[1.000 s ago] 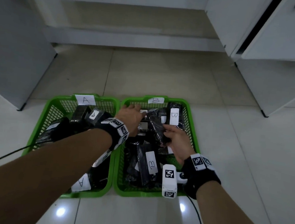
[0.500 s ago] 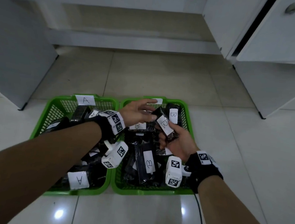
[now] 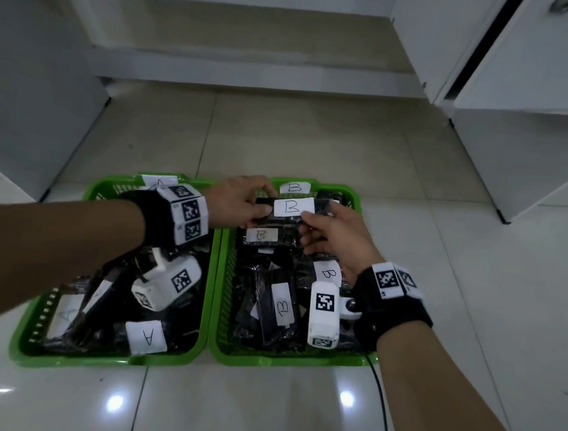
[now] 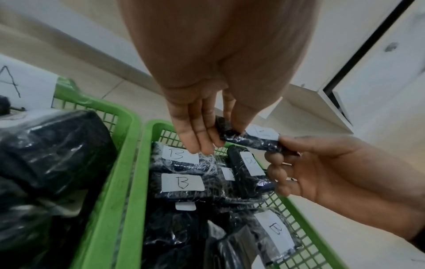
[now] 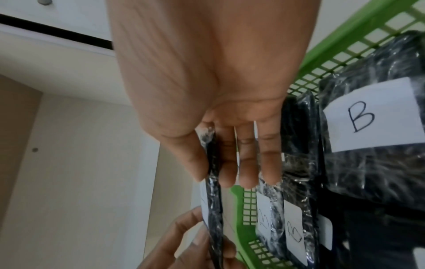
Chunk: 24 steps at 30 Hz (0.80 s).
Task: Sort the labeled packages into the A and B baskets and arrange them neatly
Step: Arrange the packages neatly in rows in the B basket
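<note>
Two green baskets sit side by side on the floor: basket A point(image 3: 108, 359) on the left, basket B point(image 3: 293, 360) on the right. Both hold several black wrapped packages with white letter labels. A black package labelled B point(image 3: 293, 207) point(image 4: 251, 141) hangs level above the far end of basket B. My left hand point(image 3: 243, 202) point(image 4: 220, 127) pinches its left end between thumb and fingers. My right hand point(image 3: 333, 234) point(image 5: 214, 163) pinches its right end. Under it lie more B packages point(image 3: 262, 235) point(image 4: 182, 183).
White cabinet panels stand at the left point(image 3: 30, 93) and right point(image 3: 536, 150). A raised step point(image 3: 246, 76) runs along the back. Glossy floor tiles point(image 3: 260, 410) surround the baskets. A black cable point(image 3: 384, 410) trails from my right wrist over the floor.
The B package has been lifted and turned from slanted to level, label up. My left hand moved right and took hold of its left end; my right hand shifted to its right end.
</note>
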{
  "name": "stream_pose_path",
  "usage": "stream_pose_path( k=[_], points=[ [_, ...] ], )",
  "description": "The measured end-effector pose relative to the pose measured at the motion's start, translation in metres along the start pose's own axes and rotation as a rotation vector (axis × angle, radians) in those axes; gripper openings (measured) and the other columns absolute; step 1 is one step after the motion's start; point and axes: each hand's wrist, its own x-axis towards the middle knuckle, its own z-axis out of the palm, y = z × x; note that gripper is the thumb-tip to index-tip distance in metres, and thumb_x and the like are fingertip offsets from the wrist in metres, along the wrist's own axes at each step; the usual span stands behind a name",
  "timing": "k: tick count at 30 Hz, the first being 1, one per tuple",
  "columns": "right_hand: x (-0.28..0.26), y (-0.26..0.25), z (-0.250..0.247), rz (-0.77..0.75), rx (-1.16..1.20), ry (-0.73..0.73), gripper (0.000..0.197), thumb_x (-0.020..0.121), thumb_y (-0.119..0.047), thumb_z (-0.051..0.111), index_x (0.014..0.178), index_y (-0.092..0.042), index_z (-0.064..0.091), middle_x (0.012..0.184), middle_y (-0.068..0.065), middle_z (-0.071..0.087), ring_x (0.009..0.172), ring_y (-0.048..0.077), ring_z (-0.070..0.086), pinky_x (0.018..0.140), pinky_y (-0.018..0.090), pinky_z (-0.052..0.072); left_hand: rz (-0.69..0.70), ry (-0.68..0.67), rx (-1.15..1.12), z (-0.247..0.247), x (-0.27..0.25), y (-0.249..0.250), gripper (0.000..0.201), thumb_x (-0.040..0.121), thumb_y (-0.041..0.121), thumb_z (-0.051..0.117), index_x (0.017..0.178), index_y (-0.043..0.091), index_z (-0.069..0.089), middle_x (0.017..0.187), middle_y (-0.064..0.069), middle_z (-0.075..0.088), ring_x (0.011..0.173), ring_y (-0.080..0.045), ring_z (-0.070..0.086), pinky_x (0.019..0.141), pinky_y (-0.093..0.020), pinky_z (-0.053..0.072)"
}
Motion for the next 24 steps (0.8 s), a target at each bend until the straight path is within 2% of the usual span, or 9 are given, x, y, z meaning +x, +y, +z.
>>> stream_pose_path(
  k=[3,5,9,12,14,17,19,21,24],
  points=[
    [-0.006,0.009,0.002,0.05,-0.029,-0.007,0.017,0.094,-0.008,0.069,0.109,-0.001,0.066,0.077,0.011,0.07,0.061,0.022,0.061,0.054,0.033,0.052,0.04,-0.01,0.25,0.0,-0.007,-0.001,0.039,0.083,0.04,0.074,0.119,0.034,0.061,0.117,0.008,0.059,0.106,-0.014,0.056,0.093,-0.034,0.045],
    [-0.01,0.021,0.003,0.077,-0.023,-0.004,0.021,0.094,-0.009,0.069,0.112,0.001,0.065,0.078,0.012,0.069,0.062,0.022,0.059,0.053,0.032,0.05,0.155,-0.027,0.322,0.012,-0.011,0.0,0.054,0.076,0.042,0.079,0.126,0.03,0.06,0.125,0.006,0.058,0.112,-0.014,0.053,0.097,-0.032,0.044],
    [-0.016,0.034,0.005,0.117,-0.021,-0.029,0.023,0.094,-0.011,0.07,0.112,0.002,0.066,0.081,0.013,0.071,0.065,0.023,0.062,0.054,0.034,0.051,0.307,0.012,0.383,0.034,-0.017,-0.005,0.048,0.076,0.036,0.079,0.119,0.02,0.066,0.109,0.001,0.066,0.097,-0.017,0.061,0.083,-0.033,0.051],
    [-0.014,0.037,0.007,0.111,-0.17,0.06,0.024,0.091,-0.019,0.074,0.11,-0.006,0.066,0.087,0.012,0.073,0.066,0.021,0.065,0.055,0.035,0.056,0.252,0.056,0.409,0.035,-0.015,-0.013,0.038,0.076,0.037,0.077,0.107,0.018,0.069,0.098,-0.001,0.066,0.089,-0.019,0.062,0.076,-0.033,0.052],
    [-0.014,0.041,0.01,0.09,-0.389,0.106,0.029,0.085,-0.028,0.08,0.108,-0.016,0.068,0.095,0.004,0.074,0.076,0.018,0.07,0.063,0.035,0.059,0.158,0.08,0.402,0.034,-0.014,-0.021,0.038,0.076,0.039,0.077,0.105,0.016,0.068,0.098,-0.003,0.067,0.088,-0.023,0.064,0.075,-0.033,0.053],
    [-0.023,0.046,0.016,0.042,-0.723,-0.026,0.05,0.079,-0.04,0.084,0.124,-0.023,0.068,0.115,-0.006,0.067,0.104,0.014,0.065,0.091,0.032,0.054,0.072,0.146,0.356,0.032,-0.015,-0.034,0.052,0.078,0.037,0.078,0.122,0.016,0.063,0.108,-0.005,0.068,0.099,-0.025,0.064,0.079,-0.026,0.047],
    [-0.028,0.052,0.021,0.004,-0.912,-0.15,0.066,0.075,-0.044,0.086,0.133,-0.022,0.065,0.128,-0.002,0.055,0.115,0.016,0.057,0.101,0.029,0.047,0.041,0.176,0.29,0.031,-0.017,-0.037,0.058,0.079,0.039,0.078,0.13,0.019,0.058,0.111,-0.003,0.068,0.099,-0.023,0.064,0.08,-0.026,0.047],
    [-0.033,0.054,0.025,-0.042,-0.981,-0.185,0.066,0.071,-0.043,0.089,0.129,-0.02,0.066,0.129,0.002,0.049,0.117,0.016,0.053,0.098,0.026,0.044,0.03,0.187,0.259,0.031,-0.016,-0.037,0.056,0.079,0.041,0.078,0.128,0.021,0.059,0.109,-0.001,0.068,0.095,-0.019,0.062,0.08,-0.025,0.047],
    [-0.034,0.051,0.021,-0.039,-0.918,-0.157,0.055,0.066,-0.038,0.093,0.107,-0.021,0.062,0.116,-0.001,0.057,0.103,0.015,0.057,0.081,0.029,0.047,0.015,0.19,0.249,0.031,-0.015,-0.035,0.052,0.079,0.041,0.078,0.123,0.02,0.06,0.106,0.001,0.066,0.092,-0.017,0.061,0.08,-0.024,0.046]
  ],
)
